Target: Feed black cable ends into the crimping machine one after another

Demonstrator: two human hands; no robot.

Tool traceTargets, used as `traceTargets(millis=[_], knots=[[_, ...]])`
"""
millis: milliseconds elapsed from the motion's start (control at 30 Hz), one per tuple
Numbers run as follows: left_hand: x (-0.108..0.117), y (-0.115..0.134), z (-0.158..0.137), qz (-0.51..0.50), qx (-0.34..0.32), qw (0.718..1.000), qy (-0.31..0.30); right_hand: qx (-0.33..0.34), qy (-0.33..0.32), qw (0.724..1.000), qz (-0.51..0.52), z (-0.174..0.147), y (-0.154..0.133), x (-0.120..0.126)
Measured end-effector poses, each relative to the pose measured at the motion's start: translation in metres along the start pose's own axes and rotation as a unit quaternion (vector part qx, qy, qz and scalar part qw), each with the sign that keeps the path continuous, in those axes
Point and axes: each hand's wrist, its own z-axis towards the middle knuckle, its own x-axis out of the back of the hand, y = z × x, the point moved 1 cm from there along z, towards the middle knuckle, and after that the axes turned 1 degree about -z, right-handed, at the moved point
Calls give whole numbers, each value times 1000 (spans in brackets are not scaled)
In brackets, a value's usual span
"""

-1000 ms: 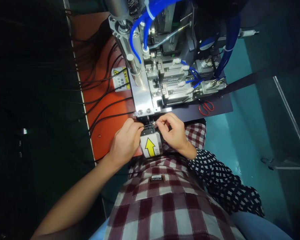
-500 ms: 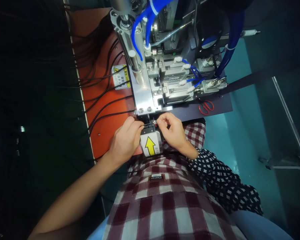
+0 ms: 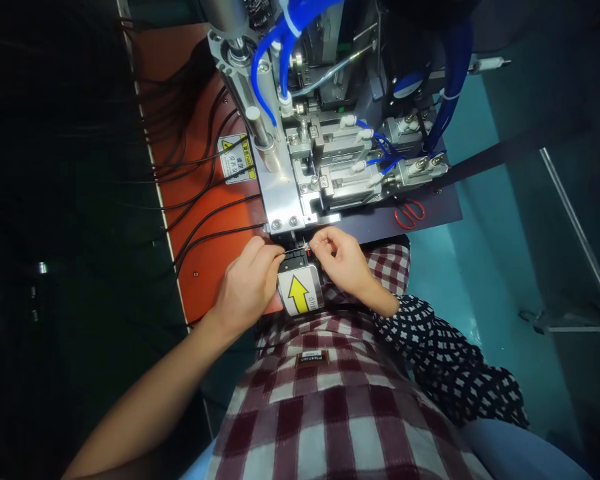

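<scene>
My left hand [image 3: 247, 277] is closed, thumb and fingertips pinched on a thin dark cable [image 3: 293, 251] running right across a small black fixture [image 3: 294, 262]. At the cable's right end is a small metallic piece with a bit of red [image 3: 307, 248]. The fingertips of my right hand [image 3: 341, 260] are pinched together at that piece. Exactly what lies between them is too small to make out. Just below the fixture is a white plate with a yellow arrow [image 3: 299, 291]. Both hands are in front of a metal press-like machine [image 3: 281, 187].
Blue air tubes [image 3: 270, 50] and pneumatic cylinders [image 3: 353, 193] stand beyond my hands. Red-handled scissors [image 3: 409, 215] lie on the dark base to the right. Several black cables [image 3: 205, 233] cross the orange tabletop [image 3: 203, 293] at left, near a warning label [image 3: 237, 160].
The whole view has shifted slightly, with the machine sitting a little further left. Both hands keep nearly the same pinch at the fixture.
</scene>
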Motion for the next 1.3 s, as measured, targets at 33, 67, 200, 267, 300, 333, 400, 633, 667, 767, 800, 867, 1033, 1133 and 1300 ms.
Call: traceTargets(millis=[33,67,200,267,300,333,400,633,667,767,800,867,1033,1133,1300], knots=[[0,0,0,0,0,1000,0,-18,-3,1000,7,1,3,0],[0,-1,0,0,-1,1000,0,-38,-8,999,17,2,6,0],[0,-2,-1,0,-15,1000,7,-85,-17,992,92,0,18,4],[0,-2,-1,-2,-18,1000,9,-73,-4,990,120,-2,19,7],[0,-1,-1,-4,-16,1000,9,-65,-1,990,122,-3,18,7],[0,-1,0,-7,-14,1000,10,-57,-6,991,119,-4,16,7],[1,-1,0,-13,-10,1000,9,-51,-28,991,117,-3,13,5],[3,-2,0,-10,-23,1000,7,-72,-34,989,128,5,6,0],[3,-2,0,-5,-25,1000,6,-74,-36,990,119,5,5,1],[2,-2,0,22,-33,999,1,-74,-48,992,89,4,2,4],[2,-2,0,33,-40,999,-1,-67,-44,994,78,3,1,5],[1,-2,0,51,-59,997,-3,-40,-21,998,53,1,-2,5],[0,-2,0,63,-67,996,-3,49,36,998,-21,-2,-10,1],[1,-1,1,62,-73,995,-4,77,59,993,-61,-3,-12,2],[1,-1,0,68,-91,993,-2,85,54,992,-70,-5,-11,2]])
